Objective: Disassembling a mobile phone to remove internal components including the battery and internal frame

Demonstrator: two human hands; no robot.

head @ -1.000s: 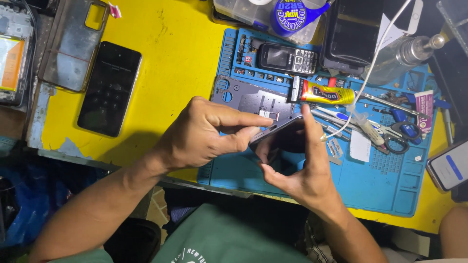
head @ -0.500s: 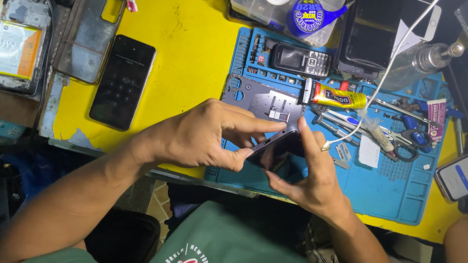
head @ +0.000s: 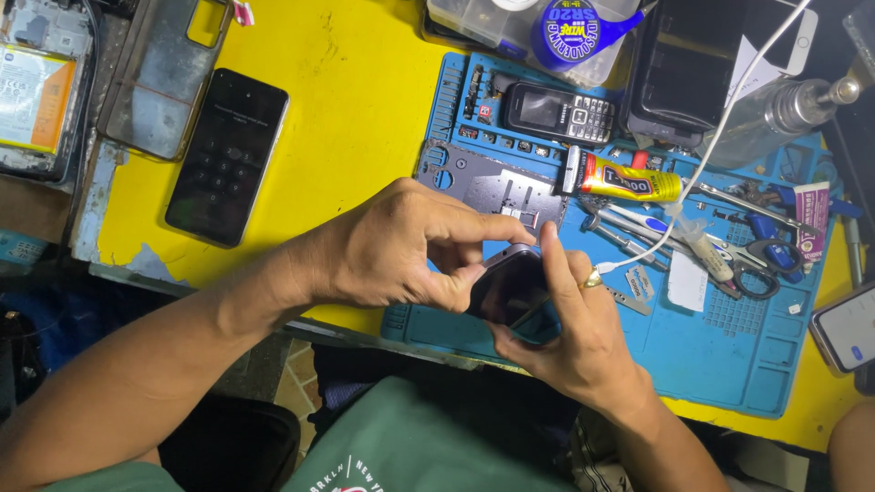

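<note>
Both hands, left hand [head: 392,246] and right hand [head: 570,337], pinch the dark phone [head: 510,292] closed over the blue mat [head: 729,364]; assembly apparently unfinished, glue tube [head: 624,185] still out.

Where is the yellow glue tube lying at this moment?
In the head view the yellow glue tube lies on the blue work mat, right of centre, just below the small keypad phone and above the right hand.

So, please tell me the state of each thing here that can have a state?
Dark smartphone in the hands: held by both, screen dark.
Left hand: pinching its edge.
Right hand: gripping it from below.
Black smartphone on the yellow table: lying flat, screen lit.
Small keypad phone: screen off.
Yellow glue tube: lying down, capped.
</note>
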